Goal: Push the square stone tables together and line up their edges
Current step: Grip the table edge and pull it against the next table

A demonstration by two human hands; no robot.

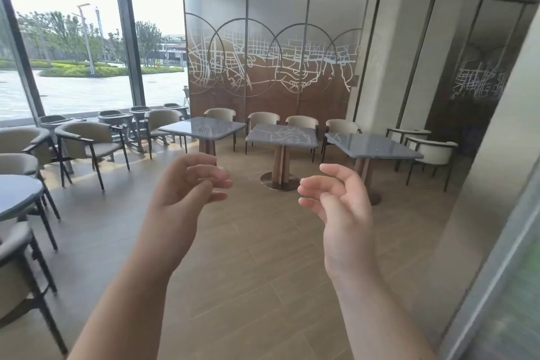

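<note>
Three square grey stone tables stand apart in a row across the room, each on a wooden pedestal. The left table [203,128] and the middle table [282,136] have a gap between them, and another gap separates the middle one from the right table [372,145]. The left and right tables are turned at an angle. My left hand [187,184] and my right hand [336,199] are raised in front of me, well short of the tables, fingers loosely curled and apart, holding nothing.
Cream armchairs [263,120] line the far side of the tables before a decorated glass partition [274,47]. More chairs [87,140] and a round table [17,196] stand at the left by the window. Two chairs [432,149] sit at the right. Wooden floor [257,257] lies between.
</note>
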